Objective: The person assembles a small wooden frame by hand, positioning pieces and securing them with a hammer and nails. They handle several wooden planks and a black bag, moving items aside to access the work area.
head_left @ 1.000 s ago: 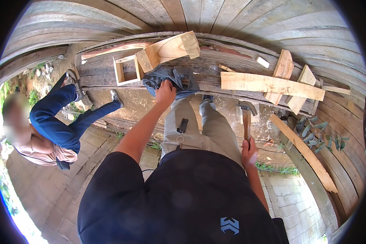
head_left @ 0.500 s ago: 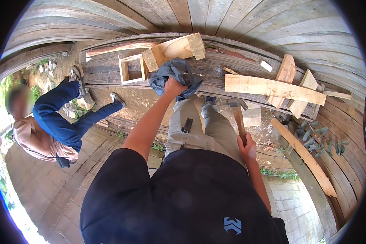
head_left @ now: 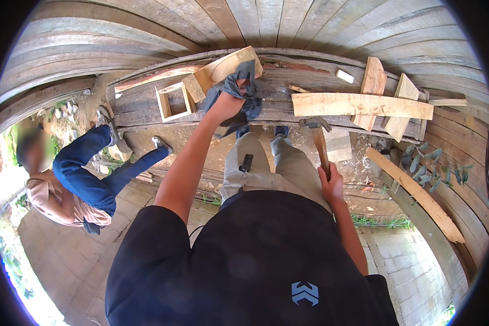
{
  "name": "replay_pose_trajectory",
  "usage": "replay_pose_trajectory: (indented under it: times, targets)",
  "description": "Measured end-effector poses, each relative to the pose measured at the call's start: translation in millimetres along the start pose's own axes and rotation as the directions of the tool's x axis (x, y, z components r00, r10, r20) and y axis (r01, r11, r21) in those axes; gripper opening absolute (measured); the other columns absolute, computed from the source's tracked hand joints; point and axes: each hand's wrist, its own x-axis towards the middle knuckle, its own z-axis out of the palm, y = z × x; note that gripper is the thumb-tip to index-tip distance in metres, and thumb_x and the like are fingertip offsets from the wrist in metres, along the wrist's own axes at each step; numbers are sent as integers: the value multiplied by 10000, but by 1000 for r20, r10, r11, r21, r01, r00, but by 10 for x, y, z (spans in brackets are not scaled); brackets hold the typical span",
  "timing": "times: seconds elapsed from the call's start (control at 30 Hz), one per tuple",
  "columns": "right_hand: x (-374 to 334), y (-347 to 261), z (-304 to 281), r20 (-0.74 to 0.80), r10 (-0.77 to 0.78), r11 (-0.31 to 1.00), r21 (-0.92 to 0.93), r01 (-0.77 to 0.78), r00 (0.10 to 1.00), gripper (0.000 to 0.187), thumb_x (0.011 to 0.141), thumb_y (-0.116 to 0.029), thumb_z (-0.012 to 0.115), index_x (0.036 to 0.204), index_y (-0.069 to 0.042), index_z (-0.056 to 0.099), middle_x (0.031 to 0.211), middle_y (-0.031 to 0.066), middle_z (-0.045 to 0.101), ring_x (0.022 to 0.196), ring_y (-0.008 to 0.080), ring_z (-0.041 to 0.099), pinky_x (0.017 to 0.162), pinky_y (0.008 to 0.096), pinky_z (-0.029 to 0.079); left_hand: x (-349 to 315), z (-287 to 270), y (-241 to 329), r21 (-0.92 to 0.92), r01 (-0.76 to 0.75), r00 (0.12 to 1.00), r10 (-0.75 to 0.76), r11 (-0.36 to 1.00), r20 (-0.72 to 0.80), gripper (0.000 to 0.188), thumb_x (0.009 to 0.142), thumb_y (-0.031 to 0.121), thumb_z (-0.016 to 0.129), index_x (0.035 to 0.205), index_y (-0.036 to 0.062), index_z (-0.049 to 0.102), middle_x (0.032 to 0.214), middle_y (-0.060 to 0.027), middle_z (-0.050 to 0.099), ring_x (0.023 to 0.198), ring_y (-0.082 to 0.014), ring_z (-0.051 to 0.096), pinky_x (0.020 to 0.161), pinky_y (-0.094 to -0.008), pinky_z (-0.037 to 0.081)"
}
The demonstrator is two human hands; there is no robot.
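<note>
Left hand (head_left: 231, 105) clutches bunched dark bag (head_left: 252, 108) at bench (head_left: 280, 111), bag partly covering block (head_left: 205, 73) in view; contact unclear. Right hand (head_left: 332, 182) wraps around hammer (head_left: 320, 149) by its handle, head pointing away from body. Frame (head_left: 163, 103) sits left of bag; board (head_left: 339, 105) lies right, across two offcuts (head_left: 374, 76). Another person (head_left: 84, 168) at far left.

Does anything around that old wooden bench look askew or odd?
Somewhat: on its right end, a long board lies across two shorter boards set at different angles, looking untidy. Further right, green leaves rest near a plank, odd among timber.
</note>
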Motion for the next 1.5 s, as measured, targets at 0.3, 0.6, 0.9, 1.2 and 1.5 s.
replay_pose_trajectory:
  times: [0.3, 0.6, 0.9, 1.2, 1.5]
  targets:
    - [-55, 73, 23, -41, 15, 1000, 14, -14, 999, 267, 930, -226, 608, 1085, -12, 568, 792, 228, 625, 712, 390, 635, 640, 427, 484, -241, -272, -812, 625, 53, 998, -70, 778, 3, 263, 950, 208, 478, 1159, 111, 604, 1225, -165, 609, 1134, -362, 562, 938, -415, 448]
    - [-110, 143, 27, -40, 16, 999, -31, -18, 999, 278, 931, -239, 609, 1081, -9, 565, 773, 199, 613, 686, 338, 602, 637, 407, 474, -159, -33, -1720, 675, 47, 999, -38, 737, -29, 217, 910, 202, 517, 1008, 120, 691, 1087, -111, 662, 1090, -283, 579, 948, -372, 426]
    - [-258, 208, -4, -91, -7, 996, -92, -1, 996, 253, 933, -230, 616, 1035, -3, 571, 685, 135, 578, 578, 229, 541, 566, 363, 439, 595, -118, -1457, 765, 224, 972, -85, 603, -218, 214, 910, 199, 519, 1003, 116, 692, 1079, -111, 664, 1081, -279, 585, 939, -370, 433]
    - [-128, 220, 66, -46, 86, 988, -124, -91, 995, 317, 926, -293, 602, 1086, -22, 563, 871, 274, 641, 807, 468, 625, 683, 503, 481, -17, 37, -1820, 737, 457, 861, -40, 498, -507, 211, 910, 196, 521, 998, 112, 693, 1072, -112, 666, 1071, -275, 590, 931, -369, 440]
    - [-111, 98, 7, 45, 104, 980, -177, -94, 994, 293, 923, -246, 610, 1112, -24, 574, 866, 246, 660, 810, 430, 652, 690, 467, 500, -263, 31, -2004, 728, 401, 890, -49, 555, -453, 208, 910, 193, 523, 993, 108, 694, 1064, -112, 667, 1062, -271, 596, 922, -368, 447]
